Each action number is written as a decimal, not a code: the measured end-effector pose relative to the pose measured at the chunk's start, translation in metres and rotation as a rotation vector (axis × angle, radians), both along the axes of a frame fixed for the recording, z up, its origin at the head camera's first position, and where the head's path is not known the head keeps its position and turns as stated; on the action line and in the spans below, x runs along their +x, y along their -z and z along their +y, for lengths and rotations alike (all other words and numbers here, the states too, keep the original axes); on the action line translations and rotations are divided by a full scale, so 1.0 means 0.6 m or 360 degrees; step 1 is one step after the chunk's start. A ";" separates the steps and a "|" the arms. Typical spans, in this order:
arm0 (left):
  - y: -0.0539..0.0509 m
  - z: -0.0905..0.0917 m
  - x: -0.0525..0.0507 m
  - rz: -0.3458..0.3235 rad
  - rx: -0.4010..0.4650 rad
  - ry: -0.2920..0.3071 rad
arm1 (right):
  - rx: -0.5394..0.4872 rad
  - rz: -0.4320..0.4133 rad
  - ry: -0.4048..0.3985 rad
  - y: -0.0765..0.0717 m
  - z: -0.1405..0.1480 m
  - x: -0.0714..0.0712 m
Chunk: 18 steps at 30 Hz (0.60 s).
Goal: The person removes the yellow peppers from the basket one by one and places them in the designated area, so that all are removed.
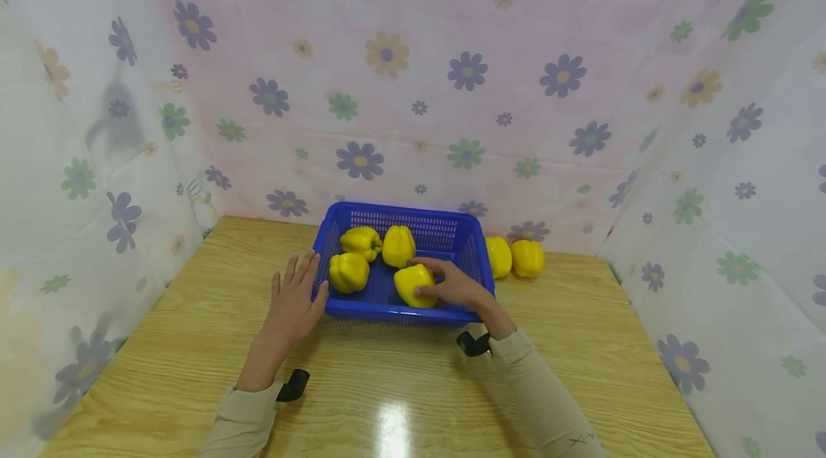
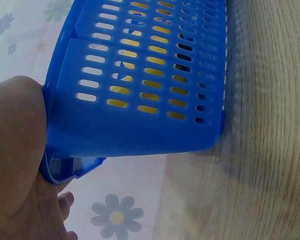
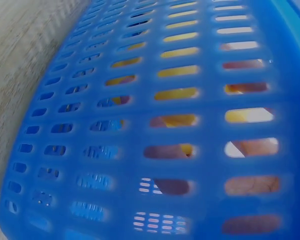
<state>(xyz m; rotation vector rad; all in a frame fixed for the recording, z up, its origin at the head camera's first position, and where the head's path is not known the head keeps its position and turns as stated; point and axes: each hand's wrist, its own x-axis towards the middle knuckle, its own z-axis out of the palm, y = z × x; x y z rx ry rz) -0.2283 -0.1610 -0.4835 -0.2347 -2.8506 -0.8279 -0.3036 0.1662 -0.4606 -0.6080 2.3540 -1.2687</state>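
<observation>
R hand point(image 1: 457, 287) pinches a yellow bell pepper point(image 1: 413, 284) btwn thumb & fingers, inside blue basket point(image 1: 387, 312); can't tell if pepper is lifted or touching basket floor. L hand point(image 1: 293, 304) at basket's L edge, fingers roughly straight, a bit spread, touching rim.

3 more peppers in same basket: near pepper point(image 1: 349, 272) just R of L hand, far pepper point(image 1: 361, 243) behind that, middle pepper point(image 1: 399, 246) just beyond R hand's fingertips. 2 outside peppers point(image 1: 528, 258) on table past R hand, side by side, the closer one partly behind basket wall.

Table point(image 1: 368, 386): light wood-look top, grain running roughly L–R, bright glare patch btwn the forearms. Basket sits twd far edge, slotted walls; yellow shows thru slots in both wrist views.

Room: flowered sheeting on 3 sides – pinkish back sheet point(image 1: 445, 28) beyond the hands, whitish side sheets point(image 1: 774, 214) to L & R. Purple, green, orange flowers. Shadow on L sheet. Beige sleeves point(image 1: 548, 393), dark mount point(image 1: 474, 345) by R wrist, similar one by L.
</observation>
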 end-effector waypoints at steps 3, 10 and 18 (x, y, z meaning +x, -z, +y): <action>0.001 0.000 0.000 -0.0001 0.0009 0.0003 | -0.0008 -0.0004 0.0014 -0.003 0.000 0.002; 0.000 0.001 0.001 -0.0002 0.0029 0.0008 | -0.0097 -0.0041 0.0058 -0.011 0.000 0.011; -0.003 0.002 0.003 -0.0013 0.0033 0.0006 | -0.0262 -0.0126 0.0128 -0.018 0.002 0.019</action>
